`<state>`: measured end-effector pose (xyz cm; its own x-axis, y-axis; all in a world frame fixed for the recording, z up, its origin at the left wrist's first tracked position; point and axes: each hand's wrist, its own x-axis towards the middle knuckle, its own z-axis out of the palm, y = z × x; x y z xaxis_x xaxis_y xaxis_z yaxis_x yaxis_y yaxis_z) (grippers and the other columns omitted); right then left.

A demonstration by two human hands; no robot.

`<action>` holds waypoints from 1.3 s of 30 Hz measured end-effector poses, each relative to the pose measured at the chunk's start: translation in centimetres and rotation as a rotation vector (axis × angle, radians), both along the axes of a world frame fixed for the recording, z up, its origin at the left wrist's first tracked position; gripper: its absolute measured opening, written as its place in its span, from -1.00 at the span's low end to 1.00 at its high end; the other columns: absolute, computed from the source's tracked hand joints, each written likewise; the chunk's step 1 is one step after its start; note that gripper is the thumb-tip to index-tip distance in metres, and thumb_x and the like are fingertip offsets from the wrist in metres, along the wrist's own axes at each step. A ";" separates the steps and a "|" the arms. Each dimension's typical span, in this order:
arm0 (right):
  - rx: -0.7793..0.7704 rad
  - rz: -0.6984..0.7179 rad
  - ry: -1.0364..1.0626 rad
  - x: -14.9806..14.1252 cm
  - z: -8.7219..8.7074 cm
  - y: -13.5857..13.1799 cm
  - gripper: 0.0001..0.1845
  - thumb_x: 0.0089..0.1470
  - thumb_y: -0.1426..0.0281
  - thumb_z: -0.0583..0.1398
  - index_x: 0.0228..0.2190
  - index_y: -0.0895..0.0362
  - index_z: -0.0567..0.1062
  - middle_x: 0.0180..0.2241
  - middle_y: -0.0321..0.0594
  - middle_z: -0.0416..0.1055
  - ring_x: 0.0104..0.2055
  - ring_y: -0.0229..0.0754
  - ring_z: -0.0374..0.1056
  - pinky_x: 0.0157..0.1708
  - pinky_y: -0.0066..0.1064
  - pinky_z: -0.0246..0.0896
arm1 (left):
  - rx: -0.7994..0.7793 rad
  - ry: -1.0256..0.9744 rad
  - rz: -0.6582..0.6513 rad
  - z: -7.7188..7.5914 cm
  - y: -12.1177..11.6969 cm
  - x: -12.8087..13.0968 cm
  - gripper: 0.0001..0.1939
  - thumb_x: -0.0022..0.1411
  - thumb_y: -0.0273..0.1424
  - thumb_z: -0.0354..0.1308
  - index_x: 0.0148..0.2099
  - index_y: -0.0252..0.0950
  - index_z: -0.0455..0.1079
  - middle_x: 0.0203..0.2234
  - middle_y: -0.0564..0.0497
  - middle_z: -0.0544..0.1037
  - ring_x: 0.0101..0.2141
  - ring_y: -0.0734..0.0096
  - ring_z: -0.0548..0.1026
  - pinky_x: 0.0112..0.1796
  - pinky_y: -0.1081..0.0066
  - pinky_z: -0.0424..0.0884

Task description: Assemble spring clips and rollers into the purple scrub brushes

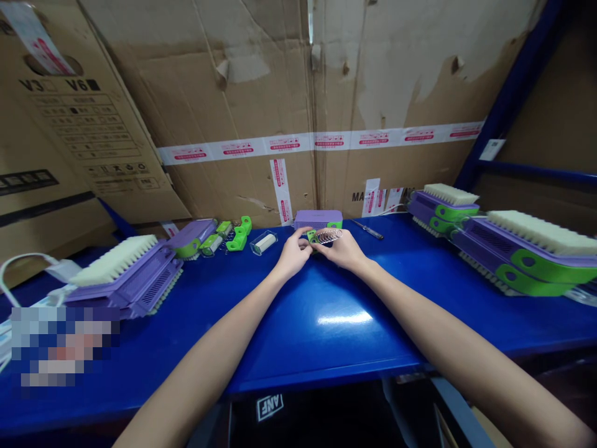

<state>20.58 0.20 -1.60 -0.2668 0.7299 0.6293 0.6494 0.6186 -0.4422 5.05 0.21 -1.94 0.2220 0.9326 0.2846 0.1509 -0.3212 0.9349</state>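
My left hand (pixel 295 253) is closed, its fingertips pinching a small green plastic part (pixel 311 235). Against that part, my right hand (pixel 344 250) is also closed, with a metal coil spring (pixel 329 236) at its fingers. The spring's far end sticks out over my right hand. Where exactly spring and green part meet is hidden by the fingers. Just behind both hands lies a purple and green plastic housing (pixel 317 219). A clear case with a pale bar inside (pixel 264 243) rests left of my left hand.
Bright green brackets (pixel 239 238) and small clear-and-green pieces (pixel 212 244) lie on the blue table (pixel 289 336). Purple brushes with cream bristles are stacked at left (pixel 122 274) and right (pixel 527 249). A screwdriver (pixel 368 229) lies behind my right hand. Cardboard (pixel 252 99) walls the back.
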 end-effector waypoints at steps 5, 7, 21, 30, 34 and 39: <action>-0.020 -0.004 0.042 -0.4 0.3 -0.4 -0.84 -0.01 0.47 0.22 -0.30 0.10 0.51 -0.36 -0.21 0.56 -0.30 -0.12 0.48 -0.31 -0.39 0.30 | 0.005 0.003 0.028 0.1 0.1 0.0 -0.51 0.02 -0.60 0.07 0.06 -0.37 0.28 -0.58 0.10 0.45 -0.52 0.48 0.43 -0.45 0.51 0.34; -0.032 -0.002 0.034 -0.4 0.4 -0.6 -0.83 -0.01 0.48 0.22 -0.30 0.10 0.51 -0.36 -0.20 0.56 -0.30 -0.11 0.48 -0.32 -0.39 0.29 | 0.009 -0.005 0.037 0.0 0.1 0.0 -0.53 0.03 -0.59 0.05 0.05 -0.37 0.30 -0.61 0.11 0.43 -0.54 0.48 0.41 -0.47 0.51 0.34; -0.124 0.025 0.182 -0.5 0.2 -0.6 -0.79 -0.07 0.52 0.23 -0.30 0.11 0.53 -0.36 -0.25 0.56 -0.33 -0.20 0.47 -0.28 -0.43 0.32 | -0.050 -0.036 0.063 0.1 0.2 0.0 -0.64 0.18 -0.64 0.01 0.04 -0.45 0.30 -0.61 0.10 0.45 -0.55 0.53 0.43 -0.49 0.55 0.36; -0.233 0.088 0.368 -0.3 -0.4 0.6 -0.82 -0.09 0.47 0.25 -0.33 0.18 0.51 -0.35 -0.16 0.56 -0.29 -0.15 0.48 -0.23 -0.35 0.36 | -0.058 -0.034 0.039 0.5 -0.2 -0.1 -0.59 0.20 -0.57 0.04 0.12 -0.47 0.24 -0.61 0.11 0.44 -0.51 0.50 0.46 -0.48 0.54 0.37; -0.366 0.148 0.509 0.0 -0.5 1.1 -0.77 -0.15 0.47 0.28 -0.33 0.21 0.50 -0.35 -0.14 0.56 -0.29 -0.15 0.48 -0.22 -0.34 0.38 | -0.060 -0.014 0.016 0.7 -0.4 -0.2 -0.53 0.19 -0.56 0.07 0.16 -0.49 0.20 -0.56 0.08 0.46 -0.47 0.49 0.47 -0.45 0.53 0.38; -0.443 0.210 0.569 0.1 -0.4 1.1 -0.74 -0.21 0.47 0.32 -0.35 0.22 0.51 -0.34 -0.14 0.56 -0.29 -0.16 0.48 -0.20 -0.33 0.39 | -0.067 0.003 0.024 0.6 -0.4 -0.2 -0.51 0.16 -0.59 0.08 0.15 -0.50 0.21 -0.53 0.05 0.48 -0.46 0.48 0.47 -0.46 0.53 0.37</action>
<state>20.70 1.28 -2.02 -0.1494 0.9165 0.3711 0.1337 0.3906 -0.9108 4.86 -0.14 -1.30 0.1999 0.9546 0.2207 0.1610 -0.2542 0.9537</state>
